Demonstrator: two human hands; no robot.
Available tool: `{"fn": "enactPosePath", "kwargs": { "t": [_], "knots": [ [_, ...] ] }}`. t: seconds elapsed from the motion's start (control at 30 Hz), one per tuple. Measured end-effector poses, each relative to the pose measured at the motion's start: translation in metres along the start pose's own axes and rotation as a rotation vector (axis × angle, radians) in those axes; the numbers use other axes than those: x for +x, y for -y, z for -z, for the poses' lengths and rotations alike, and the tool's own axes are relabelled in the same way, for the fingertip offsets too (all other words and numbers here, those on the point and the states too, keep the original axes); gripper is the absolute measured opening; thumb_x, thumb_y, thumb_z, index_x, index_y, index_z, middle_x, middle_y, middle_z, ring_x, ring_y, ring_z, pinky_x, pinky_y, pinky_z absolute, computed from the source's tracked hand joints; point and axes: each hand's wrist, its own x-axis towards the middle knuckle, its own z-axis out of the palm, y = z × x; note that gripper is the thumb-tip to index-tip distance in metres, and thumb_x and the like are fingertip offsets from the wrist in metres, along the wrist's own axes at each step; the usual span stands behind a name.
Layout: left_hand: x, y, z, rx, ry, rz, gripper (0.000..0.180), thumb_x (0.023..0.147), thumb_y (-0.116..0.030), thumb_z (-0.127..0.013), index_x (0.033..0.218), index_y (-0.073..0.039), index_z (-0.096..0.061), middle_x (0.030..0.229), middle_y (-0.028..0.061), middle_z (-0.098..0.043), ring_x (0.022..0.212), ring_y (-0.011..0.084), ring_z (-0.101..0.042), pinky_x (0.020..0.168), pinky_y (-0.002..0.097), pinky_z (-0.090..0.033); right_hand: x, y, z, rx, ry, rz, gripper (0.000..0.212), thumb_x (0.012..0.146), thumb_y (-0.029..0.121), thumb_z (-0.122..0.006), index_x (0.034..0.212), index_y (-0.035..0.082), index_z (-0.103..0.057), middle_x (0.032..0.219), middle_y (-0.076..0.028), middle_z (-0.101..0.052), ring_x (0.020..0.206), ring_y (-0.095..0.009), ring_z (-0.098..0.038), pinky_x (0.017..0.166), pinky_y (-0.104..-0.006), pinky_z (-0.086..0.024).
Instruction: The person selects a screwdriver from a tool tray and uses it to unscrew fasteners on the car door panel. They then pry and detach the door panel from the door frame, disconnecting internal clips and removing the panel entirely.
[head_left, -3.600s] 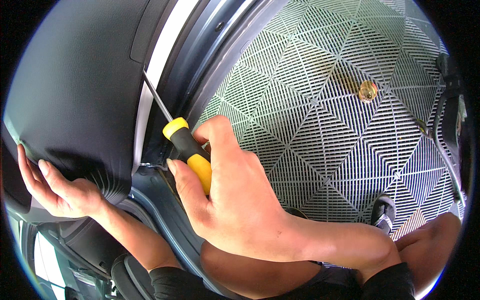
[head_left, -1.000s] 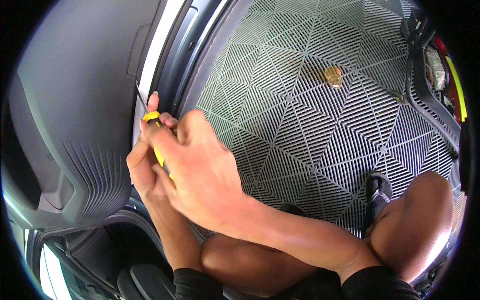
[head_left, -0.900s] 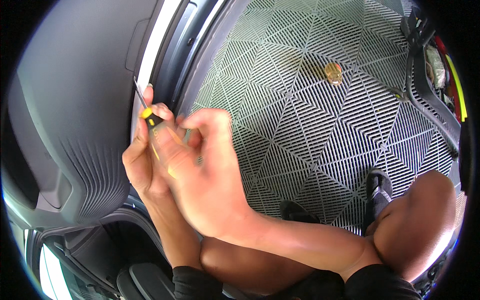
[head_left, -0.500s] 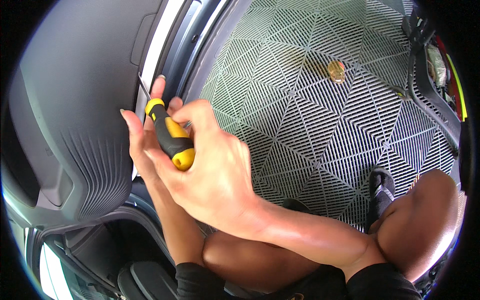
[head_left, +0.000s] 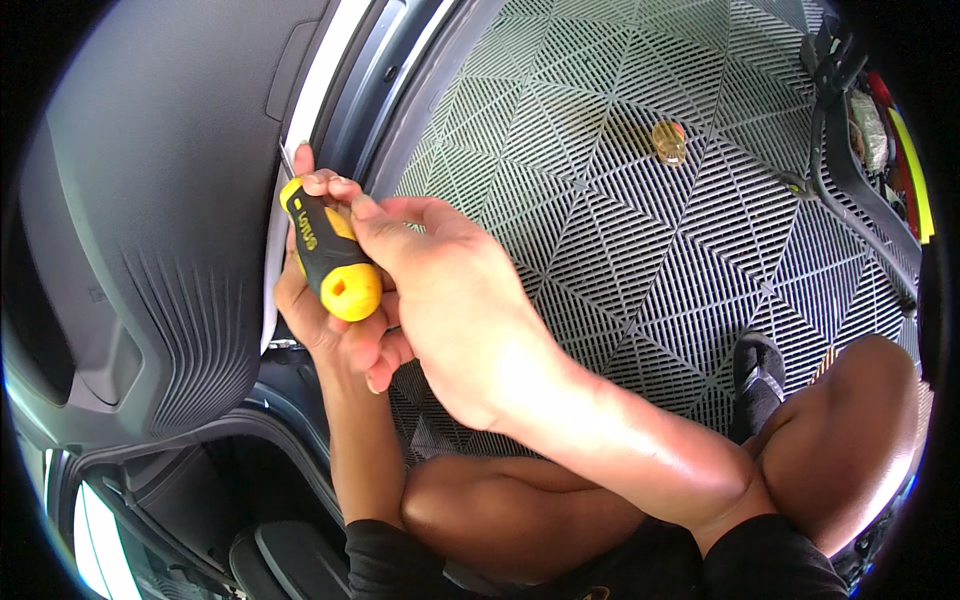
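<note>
Far left there's a dark car door panel (head_left: 180, 130), with a ribbed patch (head_left: 200, 330) near its lower right corner and a pull recess close to its left edge. Running down the panel's right edge is a shiny pale strip (head_left: 328, 65).

The screwdriver (head_left: 325, 245) is right there: yellow and black handle, thin metal shaft, tip up at the panel's right edge by the pale strip. It's tilted, with the yellow butt end lower and to the right.

Left hand (head_left: 308, 312) is mostly behind the handle. Its fingers are curled round the far side near the yellow collar, so it's got hold of the thing from underneath. Its thumb is hidden.

Right hand (head_left: 465, 300) is just right of the handle, about half open, thumb up alongside the shank end of the grip and fingers bent in under the butt. Screwdriver sits at its upper left. Can't tell if it's really gripping or just touching.

Further right, on the grey slatted floor (head_left: 560, 230), a small amber see-through thing (head_left: 668, 143) sits near the top edge. Below that's a sandalled foot (head_left: 758, 370), then a bent knee (head_left: 850, 430), with a dark frame (head_left: 822, 110) along the floor's right edge.
</note>
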Motion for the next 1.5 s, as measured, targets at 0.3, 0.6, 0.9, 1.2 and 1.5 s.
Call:
{"fn": "enactPosePath", "kwargs": {
  "t": [0.3,0.6,0.9,1.2,1.5],
  "knots": [
    [0.008,0.005,0.003,-0.048,0.175,0.059,0.067,0.097,-0.017,-0.056,0.155,0.0,-0.029,0.124,0.0093,-0.057,0.115,0.0201,-0.056,0.106,0.0402,-0.046,-0.031,0.004,-0.022,-0.05,0.041,0.282,0.049,0.106,0.023,-0.054,0.139,-0.007,-0.035,0.099,-0.021,-0.066,0.059,-0.027,-0.067,0.055,-0.0388,-0.059],
    [-0.002,-0.029,0.004,0.072,-0.102,0.264,0.048,0.104,-0.035,-0.053,0.137,0.001,-0.05,0.117,0.0133,-0.065,0.106,0.0221,-0.065,0.093,0.0394,-0.055,-0.009,-0.008,-0.007,-1.507,-0.256,1.008,0.044,0.082,0.002,-0.069,0.123,0.004,-0.052,0.1,-0.017,-0.057,0.086,-0.034,-0.061,0.068,-0.0425,-0.055],
    [0.003,-0.029,-0.001,0.209,-0.215,0.245,0.042,0.105,-0.029,-0.058,0.134,0.001,-0.053,0.111,0.0149,-0.067,0.102,0.0245,-0.067,0.092,0.0391,-0.056,0.027,-0.051,0.01,-1.289,-0.257,1.334,0.054,0.086,0.006,-0.069,0.135,0.005,-0.048,0.111,-0.014,-0.05,0.099,-0.03,-0.051,0.084,-0.0418,-0.049],
    [0.009,-0.005,0.027,-0.185,0.164,0.15,0.05,0.109,-0.022,-0.04,0.153,-0.001,-0.031,0.137,0.0188,-0.051,0.127,0.0284,-0.052,0.109,0.0421,-0.047,0.006,-0.033,0.021,-0.477,-0.102,0.517,0.04,0.085,0.01,-0.074,0.12,0.006,-0.056,0.098,-0.014,-0.056,0.088,-0.028,-0.062,0.07,-0.0371,-0.054],
    [0.009,-0.037,0.009,0.161,-0.176,0.256,0.055,0.106,-0.043,-0.052,0.139,-0.001,-0.049,0.112,0.0135,-0.062,0.106,0.0245,-0.062,0.093,0.0392,-0.055,0.028,-0.035,0.04,-1.535,0.061,1.35,0.036,0.072,0.007,-0.077,0.106,0.017,-0.073,0.104,-0.01,-0.05,0.096,-0.028,-0.056,0.071,-0.0363,-0.056]
  ]
}}
